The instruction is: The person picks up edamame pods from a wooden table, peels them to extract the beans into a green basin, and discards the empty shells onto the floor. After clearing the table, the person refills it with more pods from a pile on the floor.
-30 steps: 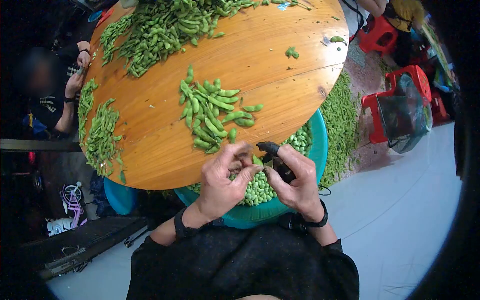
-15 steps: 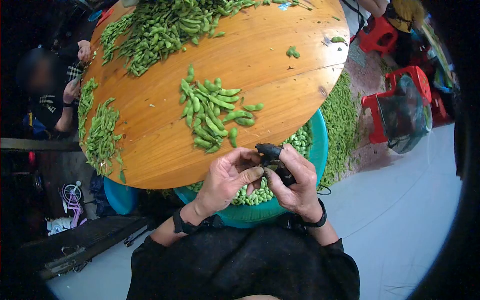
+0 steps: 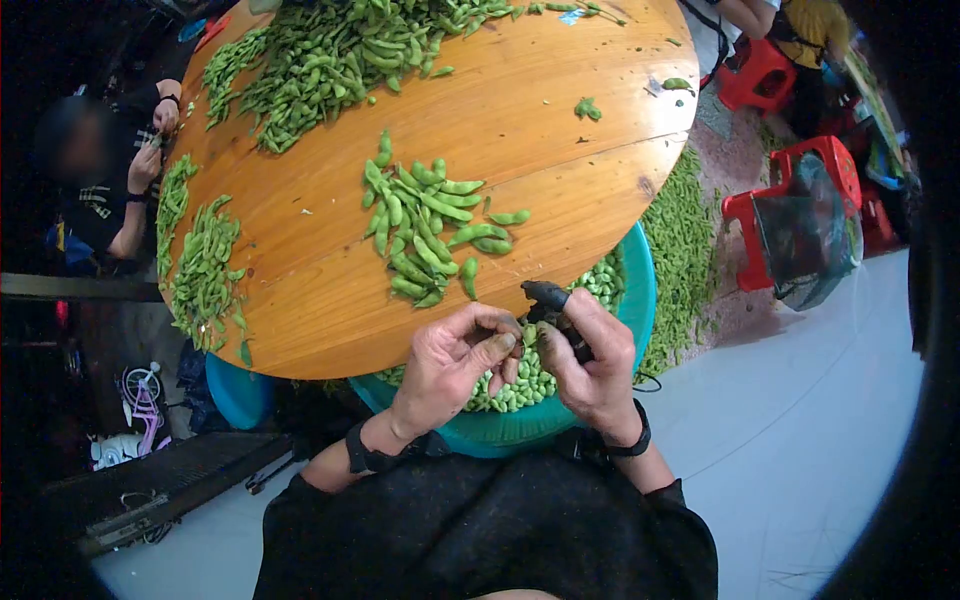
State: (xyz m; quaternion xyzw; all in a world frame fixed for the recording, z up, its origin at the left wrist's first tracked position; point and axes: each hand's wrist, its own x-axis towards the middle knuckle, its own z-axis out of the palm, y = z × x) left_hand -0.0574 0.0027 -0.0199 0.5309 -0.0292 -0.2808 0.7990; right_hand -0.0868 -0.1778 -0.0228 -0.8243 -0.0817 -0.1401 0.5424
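Note:
My left hand (image 3: pixel 455 365) and my right hand (image 3: pixel 592 360) meet over a teal basin (image 3: pixel 490 437) that holds shelled green beans (image 3: pixel 515 392). Between the fingertips of both hands is a small green pod (image 3: pixel 530 335). Dark coverings wrap some fingers of my right hand. Just beyond, on the round wooden table (image 3: pixel 320 300), lies a loose cluster of green pods (image 3: pixel 425 215).
A large pod heap (image 3: pixel 330 70) and smaller piles (image 3: pixel 205 265) lie on the table. A person (image 3: pixel 100 190) sits at the left, handling something small. Pods (image 3: pixel 675 260) cover the floor right of the basin, near red stools (image 3: pixel 745 230).
My fingertips have moved slightly apart, and the green pod between them now shows. The index finger of my right hand has shifted right. The person at the left has brought their hands closer together.

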